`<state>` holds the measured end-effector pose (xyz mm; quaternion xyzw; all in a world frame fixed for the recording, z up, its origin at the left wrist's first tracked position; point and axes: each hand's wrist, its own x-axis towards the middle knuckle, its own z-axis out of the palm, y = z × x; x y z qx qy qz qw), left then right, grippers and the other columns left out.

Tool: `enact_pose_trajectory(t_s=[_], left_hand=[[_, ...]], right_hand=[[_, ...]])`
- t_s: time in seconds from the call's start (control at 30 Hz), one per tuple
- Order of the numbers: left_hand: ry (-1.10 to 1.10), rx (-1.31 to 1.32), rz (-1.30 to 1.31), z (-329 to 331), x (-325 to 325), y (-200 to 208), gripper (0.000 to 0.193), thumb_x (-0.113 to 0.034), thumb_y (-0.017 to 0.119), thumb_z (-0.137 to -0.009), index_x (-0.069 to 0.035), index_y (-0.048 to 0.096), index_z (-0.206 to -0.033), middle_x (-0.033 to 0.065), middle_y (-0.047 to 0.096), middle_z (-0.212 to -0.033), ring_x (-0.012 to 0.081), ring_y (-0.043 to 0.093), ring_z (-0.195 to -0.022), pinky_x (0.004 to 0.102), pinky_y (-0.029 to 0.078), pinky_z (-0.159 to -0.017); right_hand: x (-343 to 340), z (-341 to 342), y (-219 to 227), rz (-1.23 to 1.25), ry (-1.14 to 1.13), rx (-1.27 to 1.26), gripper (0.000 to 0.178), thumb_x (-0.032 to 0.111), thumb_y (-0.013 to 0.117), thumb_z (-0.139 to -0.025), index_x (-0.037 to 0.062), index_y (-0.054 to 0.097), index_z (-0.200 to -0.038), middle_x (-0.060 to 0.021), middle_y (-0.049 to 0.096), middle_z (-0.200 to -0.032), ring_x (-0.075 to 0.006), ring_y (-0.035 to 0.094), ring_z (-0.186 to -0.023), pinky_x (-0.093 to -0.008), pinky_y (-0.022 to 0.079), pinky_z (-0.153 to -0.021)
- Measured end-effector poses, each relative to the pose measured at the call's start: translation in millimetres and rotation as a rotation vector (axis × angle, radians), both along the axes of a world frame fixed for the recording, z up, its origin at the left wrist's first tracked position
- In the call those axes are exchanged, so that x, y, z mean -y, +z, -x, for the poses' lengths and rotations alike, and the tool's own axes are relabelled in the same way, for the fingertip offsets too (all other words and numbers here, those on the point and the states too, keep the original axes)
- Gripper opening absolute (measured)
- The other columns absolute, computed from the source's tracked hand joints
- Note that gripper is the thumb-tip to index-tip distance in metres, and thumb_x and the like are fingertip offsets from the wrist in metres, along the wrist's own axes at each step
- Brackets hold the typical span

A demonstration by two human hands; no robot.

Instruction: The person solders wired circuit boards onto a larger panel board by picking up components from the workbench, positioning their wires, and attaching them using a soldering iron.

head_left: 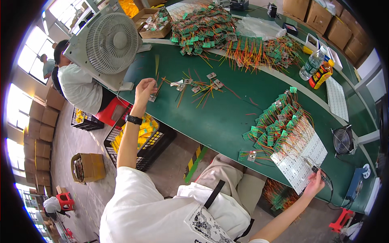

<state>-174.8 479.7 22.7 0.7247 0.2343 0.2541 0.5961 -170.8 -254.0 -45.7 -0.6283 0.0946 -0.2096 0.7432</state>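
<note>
Held a probably light, stiff soldering iron (312,165), best gripped well back, in right hand (314,184), but could not tell the grasp of left hand (144,91)

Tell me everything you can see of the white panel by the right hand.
The white panel is a flat, pale sheet, plastic by the look, patterned with rows of small dots or holes; I can't tell which. It lies flat and skewed on the green bench, one corner at about the front edge. Its far part is hidden under circuit boards and their red and yellow wires. The right hand holds a pen-like tool at its right side; contact is unclear.
</note>
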Motion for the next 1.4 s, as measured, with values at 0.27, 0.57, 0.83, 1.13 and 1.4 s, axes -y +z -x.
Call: enact_pose_trajectory(t_s=[0.27,0.57,0.83,1.13,1.4], left_hand=[[-0.500,0.108,0.681,-12,105,18,0.004,-0.008,0.053,-0.090,-0.005,0.051,-0.091,0.0035,0.049,-0.086,0.0139,0.046,-0.078,0.0293,0.043,-0.075],[-0.633,-0.299,0.266,-6,160,17,0.026,-0.016,0.043,-0.098,0.001,0.059,-0.109,0.0116,0.057,-0.108,0.0195,0.062,-0.082,0.0332,0.053,-0.076],[-0.549,-0.260,-1.014,-12,158,13,0.020,-0.019,0.057,-0.091,-0.002,0.066,-0.089,0.0099,0.062,-0.089,0.0270,0.062,-0.080,0.0364,0.049,-0.069],[-0.749,-0.213,-1.046,-38,165,24,0.018,-0.020,0.068,-0.084,-0.004,0.063,-0.088,0.0087,0.061,-0.084,0.0286,0.061,-0.083,0.0379,0.049,-0.070],[-0.904,-0.162,-1.071,-57,193,31,0.013,-0.013,0.064,-0.088,-0.002,0.061,-0.093,0.0094,0.064,-0.085,0.0259,0.064,-0.077,0.0362,0.051,-0.071]], right_hand=[[-4,3,4,0.015,0.006,-0.009,0.021,0.014,0.064,-0.089,-0.0034,0.060,-0.101,-0.0075,0.062,-0.068,-0.0124,0.055,-0.052,-0.0233,0.040,-0.049],[-8,2,8,0.034,0.021,-0.023,0.021,0.015,0.062,-0.091,-0.0033,0.060,-0.100,-0.0065,0.060,-0.067,-0.0121,0.054,-0.054,-0.0236,0.040,-0.051],[-11,1,11,-0.006,-0.016,-0.010,0.018,0.011,0.064,-0.089,-0.0036,0.060,-0.097,-0.0080,0.061,-0.066,-0.0131,0.055,-0.053,-0.0251,0.040,-0.048],[-9,-1,5,0.004,0.023,-0.022,0.018,0.011,0.063,-0.090,-0.0036,0.060,-0.099,-0.0087,0.062,-0.067,-0.0116,0.054,-0.052,-0.0236,0.042,-0.049],[-15,3,16,-0.007,-0.019,-0.030,0.019,0.011,0.064,-0.088,-0.0036,0.061,-0.100,-0.0089,0.062,-0.066,-0.0157,0.055,-0.051,-0.0262,0.041,-0.048]])
